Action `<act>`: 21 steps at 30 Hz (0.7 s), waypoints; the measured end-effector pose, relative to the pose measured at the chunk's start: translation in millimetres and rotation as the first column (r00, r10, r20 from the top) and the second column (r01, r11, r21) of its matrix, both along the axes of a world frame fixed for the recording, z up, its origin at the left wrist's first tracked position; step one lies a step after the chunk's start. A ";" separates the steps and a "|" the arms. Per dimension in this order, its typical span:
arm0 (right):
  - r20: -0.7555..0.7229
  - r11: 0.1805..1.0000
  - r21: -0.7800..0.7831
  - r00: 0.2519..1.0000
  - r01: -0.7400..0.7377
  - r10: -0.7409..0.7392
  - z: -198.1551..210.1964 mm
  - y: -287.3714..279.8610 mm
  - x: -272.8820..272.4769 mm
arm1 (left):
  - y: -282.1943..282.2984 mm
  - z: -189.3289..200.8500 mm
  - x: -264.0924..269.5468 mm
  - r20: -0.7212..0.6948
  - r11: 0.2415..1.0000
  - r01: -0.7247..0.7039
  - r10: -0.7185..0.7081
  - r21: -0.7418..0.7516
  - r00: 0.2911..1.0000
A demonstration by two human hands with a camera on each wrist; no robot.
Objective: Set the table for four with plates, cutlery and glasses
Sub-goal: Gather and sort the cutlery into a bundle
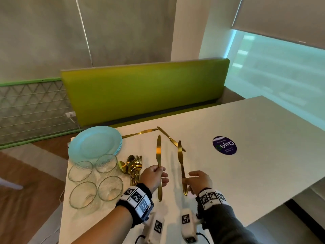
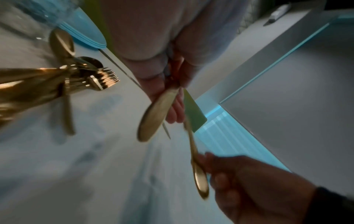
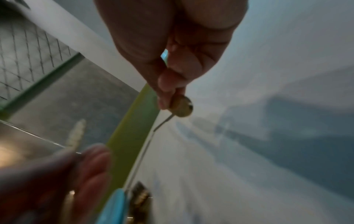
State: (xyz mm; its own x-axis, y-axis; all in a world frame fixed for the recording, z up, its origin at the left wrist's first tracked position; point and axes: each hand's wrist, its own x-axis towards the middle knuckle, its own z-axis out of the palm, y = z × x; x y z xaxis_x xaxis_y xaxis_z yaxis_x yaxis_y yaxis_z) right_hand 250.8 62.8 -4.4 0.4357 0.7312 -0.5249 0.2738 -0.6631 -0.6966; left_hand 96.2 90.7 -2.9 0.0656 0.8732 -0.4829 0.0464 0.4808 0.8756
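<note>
Knives [image 1: 158, 152] upright in hands [image 1: 154, 175], blades away.

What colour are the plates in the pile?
Light turquoise blue. The stacked plates show best in the head view.

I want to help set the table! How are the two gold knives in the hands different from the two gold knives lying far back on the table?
The held knives, one in the left hand and one in the right hand, are lifted off the white table; the far knives lie flat on it. The held knives stand side by side, apart, blades pointing away; the far knives meet near their tips in a V. All four are gold and look the same shape.
</note>
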 end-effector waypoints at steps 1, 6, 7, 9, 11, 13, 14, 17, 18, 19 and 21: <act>-0.039 0.999 0.025 0.999 -0.027 0.028 4.8 14.0 -2.5 | 10.2 3.7 1.4 0.017 1.000 -0.028 0.028 -0.003 0.999; -0.132 0.955 0.129 0.949 -0.269 0.285 11.5 79.1 -19.8 | 60.6 15.7 7.0 0.034 0.993 -0.114 0.115 -0.032 0.993; -0.159 0.943 0.132 0.932 -0.307 0.325 11.6 90.7 -21.6 | 69.4 16.7 7.6 0.018 0.992 -0.124 0.125 -0.026 0.992; -0.186 0.919 0.125 0.901 -0.374 0.392 10.2 111.7 -22.9 | 85.6 16.5 6.7 -0.010 0.990 -0.139 0.139 -0.021 0.990; -0.191 0.901 0.121 0.881 -0.416 0.433 6.5 128.5 -24.0 | 97.9 14.1 3.8 -0.011 0.988 -0.151 0.151 -0.044 0.989; -0.179 0.880 0.119 0.862 -0.459 0.474 2.5 141.4 -25.4 | 107.8 9.9 0.8 -0.005 0.981 -0.178 0.178 -0.073 0.984; -0.178 0.861 0.112 0.843 -0.495 0.508 1.4 147.1 -26.8 | 111.4 8.2 -1.1 -0.011 0.978 -0.193 0.193 -0.078 0.981; -0.158 0.778 0.061 0.764 -0.625 0.626 0.0 172.0 -31.3 | 123.9 4.2 -8.2 -0.058 0.968 -0.237 0.233 -0.080 0.971; -0.097 0.759 0.036 0.753 -0.651 0.651 -1.3 183.7 -31.4 | 128.1 3.0 -11.5 -0.068 0.962 -0.259 0.254 -0.083 0.965; 0.003 0.751 0.010 0.751 -0.660 0.660 -3.9 197.0 -30.4 | 131.9 2.0 -15.3 -0.067 0.954 -0.287 0.281 -0.087 0.957; 0.247 0.768 -0.060 0.736 -0.638 0.630 -11.0 224.9 -25.7 | 138.6 0.8 -23.7 -0.047 0.931 -0.352 0.349 -0.097 0.936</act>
State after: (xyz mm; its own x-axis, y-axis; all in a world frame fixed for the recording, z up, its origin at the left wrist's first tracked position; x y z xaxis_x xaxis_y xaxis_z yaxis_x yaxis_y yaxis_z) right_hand 225.1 287.7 -15.4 -0.0261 0.8956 -0.4441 0.7828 -0.2580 -0.5663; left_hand 72.5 229.2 -2.1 -0.2506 0.7838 -0.5681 -0.1174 0.5579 0.8216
